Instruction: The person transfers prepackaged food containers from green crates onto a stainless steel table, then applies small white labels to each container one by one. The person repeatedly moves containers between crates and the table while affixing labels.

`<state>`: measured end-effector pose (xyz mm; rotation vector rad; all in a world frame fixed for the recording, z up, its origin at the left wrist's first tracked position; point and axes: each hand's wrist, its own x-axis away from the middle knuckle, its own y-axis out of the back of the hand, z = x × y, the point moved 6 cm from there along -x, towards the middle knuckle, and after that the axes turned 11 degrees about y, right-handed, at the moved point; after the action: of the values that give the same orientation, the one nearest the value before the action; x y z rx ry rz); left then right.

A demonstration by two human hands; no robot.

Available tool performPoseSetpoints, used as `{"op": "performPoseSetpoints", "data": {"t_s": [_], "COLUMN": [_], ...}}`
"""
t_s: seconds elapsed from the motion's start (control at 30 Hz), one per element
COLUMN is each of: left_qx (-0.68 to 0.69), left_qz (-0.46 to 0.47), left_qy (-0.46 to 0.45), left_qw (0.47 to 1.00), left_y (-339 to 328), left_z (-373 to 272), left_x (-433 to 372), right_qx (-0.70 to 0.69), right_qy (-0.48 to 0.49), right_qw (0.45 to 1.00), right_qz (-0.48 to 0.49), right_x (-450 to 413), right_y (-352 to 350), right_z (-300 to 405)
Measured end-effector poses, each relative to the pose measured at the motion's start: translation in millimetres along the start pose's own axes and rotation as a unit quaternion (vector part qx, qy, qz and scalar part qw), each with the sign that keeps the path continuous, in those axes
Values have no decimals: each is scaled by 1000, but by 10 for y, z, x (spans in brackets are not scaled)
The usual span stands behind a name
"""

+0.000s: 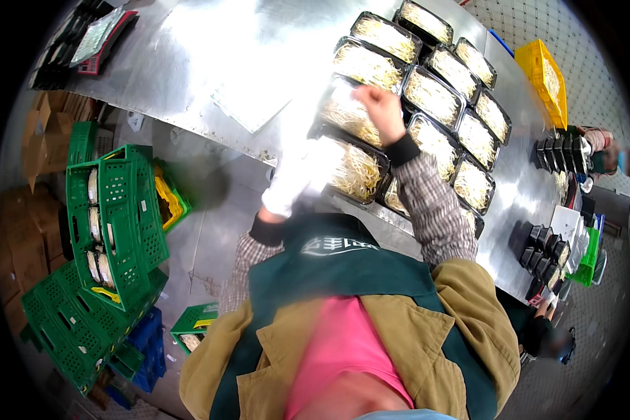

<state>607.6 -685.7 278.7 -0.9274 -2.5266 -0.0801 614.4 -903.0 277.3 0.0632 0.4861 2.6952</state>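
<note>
My left hand (299, 176), in a white glove, is at the table's near edge, beside a black tray of bean sprouts (354, 170). Glare and blur hide its fingers. My bare right hand (380, 110) is over another sprout tray (349, 113), its fingers curled in. A pale patch lies by the fingertips; whether they pinch something cannot be told. Several more black trays filled with sprouts (436, 94) stand in rows around and beyond the right hand. A pale sheet (252, 107) lies on the steel table (189, 68), left of the trays.
Green plastic crates (131, 226) are stacked at the left by cardboard boxes (47, 139). A yellow crate (541, 79) holds sprouts at the upper right. Black trays (543, 254) stand near the table's right end. Two other people, one's sleeve (598, 139) visible, are at the far right.
</note>
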Motion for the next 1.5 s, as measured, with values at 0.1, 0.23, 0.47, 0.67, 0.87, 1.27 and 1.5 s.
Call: {"op": "performPoseSetpoints", "data": {"t_s": [0.1,0.23,0.47,0.67,0.87,1.27,1.5], "left_qx": [86,120,-32,-39,2,20,69], "left_qz": [89,26,-100,-217,-47,-82,-177], "left_qy": [72,15,-82,-125,1,-40,-34], "left_qw": [990,992,991,967,999,996,981], "left_y": [-157,-77,-34,-56,-220,-78,-213], "left_z": [-442,-622,-522,-545,-391,-461,-545], "left_x": [386,476,33,-285,-454,-218,-448], "right_qx": [265,454,332,-277,15,402,-133], "right_qy": [61,11,154,-142,91,44,65], "right_qw": [951,885,915,930,995,901,948], "right_qz": [-145,-106,-171,196,-48,-160,282], "right_x": [-844,-1095,-982,304,-903,-2047,-690], "right_y": [421,93,315,-367,516,871,34], "right_z": [-308,-462,-601,290,-258,-851,-78]}}
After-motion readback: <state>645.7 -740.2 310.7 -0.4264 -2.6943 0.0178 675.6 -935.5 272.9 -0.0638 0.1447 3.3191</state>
